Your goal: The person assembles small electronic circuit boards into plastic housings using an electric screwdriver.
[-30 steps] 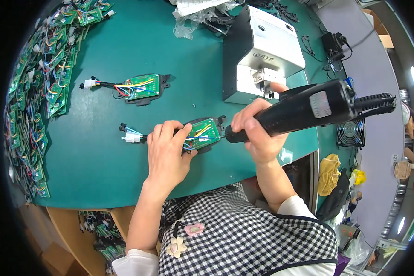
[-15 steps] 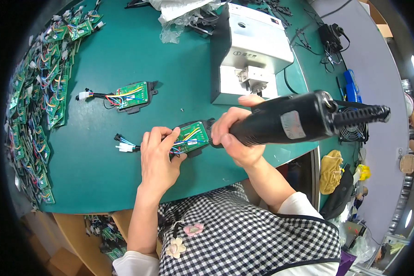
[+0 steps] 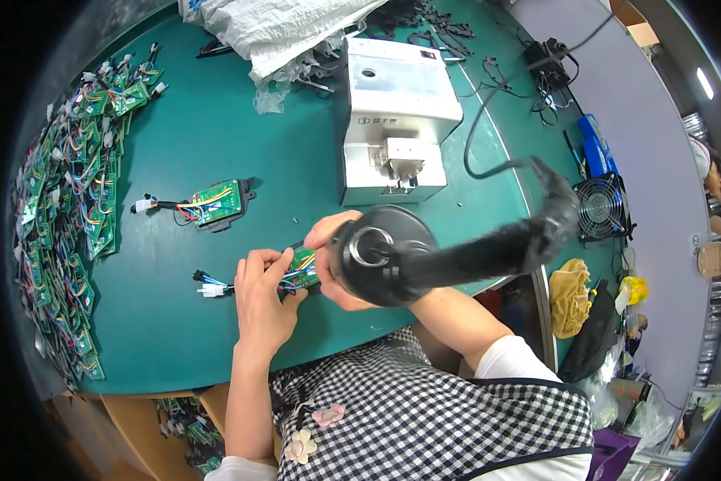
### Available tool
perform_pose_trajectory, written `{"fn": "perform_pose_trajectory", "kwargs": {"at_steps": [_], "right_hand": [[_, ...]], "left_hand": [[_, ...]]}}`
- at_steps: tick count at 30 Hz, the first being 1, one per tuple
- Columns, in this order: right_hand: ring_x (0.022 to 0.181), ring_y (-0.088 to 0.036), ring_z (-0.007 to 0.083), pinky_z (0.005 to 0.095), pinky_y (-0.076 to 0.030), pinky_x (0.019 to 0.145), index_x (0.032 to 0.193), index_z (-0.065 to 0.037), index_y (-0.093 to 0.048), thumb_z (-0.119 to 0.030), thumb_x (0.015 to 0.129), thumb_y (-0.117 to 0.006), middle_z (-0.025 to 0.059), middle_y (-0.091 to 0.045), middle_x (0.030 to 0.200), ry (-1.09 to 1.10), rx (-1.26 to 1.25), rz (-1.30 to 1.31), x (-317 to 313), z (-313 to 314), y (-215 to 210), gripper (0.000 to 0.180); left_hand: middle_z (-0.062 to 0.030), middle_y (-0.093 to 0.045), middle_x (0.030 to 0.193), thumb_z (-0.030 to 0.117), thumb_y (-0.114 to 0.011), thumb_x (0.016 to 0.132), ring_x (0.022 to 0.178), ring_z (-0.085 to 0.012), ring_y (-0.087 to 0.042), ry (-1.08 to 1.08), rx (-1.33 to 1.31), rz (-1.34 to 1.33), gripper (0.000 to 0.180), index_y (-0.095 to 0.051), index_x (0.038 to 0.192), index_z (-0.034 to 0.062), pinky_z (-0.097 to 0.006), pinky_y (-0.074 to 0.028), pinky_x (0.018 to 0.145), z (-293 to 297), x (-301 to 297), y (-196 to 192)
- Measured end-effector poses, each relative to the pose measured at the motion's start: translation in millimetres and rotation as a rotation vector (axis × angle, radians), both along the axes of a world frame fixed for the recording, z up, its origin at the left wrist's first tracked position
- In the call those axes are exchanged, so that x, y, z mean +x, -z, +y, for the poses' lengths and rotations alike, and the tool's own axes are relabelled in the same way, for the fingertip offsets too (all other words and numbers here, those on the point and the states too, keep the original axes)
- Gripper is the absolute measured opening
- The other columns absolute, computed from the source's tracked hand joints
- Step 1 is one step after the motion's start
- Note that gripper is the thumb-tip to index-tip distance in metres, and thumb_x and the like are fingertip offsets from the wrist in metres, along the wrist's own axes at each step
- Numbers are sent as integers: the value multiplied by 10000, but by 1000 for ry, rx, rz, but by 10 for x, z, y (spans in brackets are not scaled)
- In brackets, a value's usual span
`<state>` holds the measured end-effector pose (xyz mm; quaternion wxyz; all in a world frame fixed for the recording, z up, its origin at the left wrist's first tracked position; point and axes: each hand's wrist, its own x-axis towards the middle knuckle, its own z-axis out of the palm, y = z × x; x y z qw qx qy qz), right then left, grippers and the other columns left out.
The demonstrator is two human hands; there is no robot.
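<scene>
My right hand (image 3: 334,276) is wrapped round a black electric screwdriver (image 3: 396,284), which stands nearly end-on to me over a green circuit board (image 3: 301,269). The screwdriver hides its own tip and the board's right part. My left hand (image 3: 262,298) grips the board's left end, fingers bent along its edges and thumb at the near side. Coloured wires run from that board to a white plug (image 3: 213,290) lying left of my fingers. Farther off, a second wired circuit board (image 3: 218,202) rests on a black plastic plate (image 3: 245,192).
A silver-white screw feeder (image 3: 400,88) stands beyond my right hand. Wired boards are heaped (image 3: 88,184) along the left edge. A white plastic bag (image 3: 284,32) lies at the back. The screwdriver's cord (image 3: 476,152) loops to the right, near a fan (image 3: 601,207).
The screwdriver has swung from lying tilted to the right to standing nearly upright over the board. My left hand stays on the board. The whole view has shifted slightly.
</scene>
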<state>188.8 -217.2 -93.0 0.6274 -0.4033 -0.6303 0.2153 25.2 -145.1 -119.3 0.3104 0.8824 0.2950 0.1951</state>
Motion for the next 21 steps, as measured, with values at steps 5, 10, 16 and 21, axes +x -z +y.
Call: {"fn": "perform_pose_trajectory", "kwargs": {"at_steps": [5,10,16,21], "right_hand": [[566,-554,158,299,-493,591,1243,17,-308,-9,745,-598,58,-551,653,456,299,335,399,-104,-476,577],[546,-549,130,253,-472,565,1332,44,-186,52,721,-588,46,-557,637,567,269,232,719,64,-627,731],[522,-534,158,303,-483,551,1350,4,-154,11,748,-554,85,-531,645,524,58,296,469,-34,-520,722],[565,-558,161,274,-479,559,1353,14,-70,26,750,-574,77,-549,653,298,168,521,-178,136,-337,786]], "left_hand": [[-118,-562,1034,-53,-741,501,932,-304,-529,56,22,-31,498,-614,977,25,-377,-445,783,-27,36,-12],[-110,-559,1040,-45,-744,497,936,-293,-526,75,74,-68,419,-654,901,23,-382,-441,783,-26,94,-27],[-91,-556,969,-3,-743,528,916,-272,-521,7,113,-33,395,-667,911,62,-373,-423,768,-41,32,99],[-67,-558,912,24,-742,545,901,-258,-523,1,135,-150,367,-677,899,97,-367,-421,765,-45,20,176]]}}
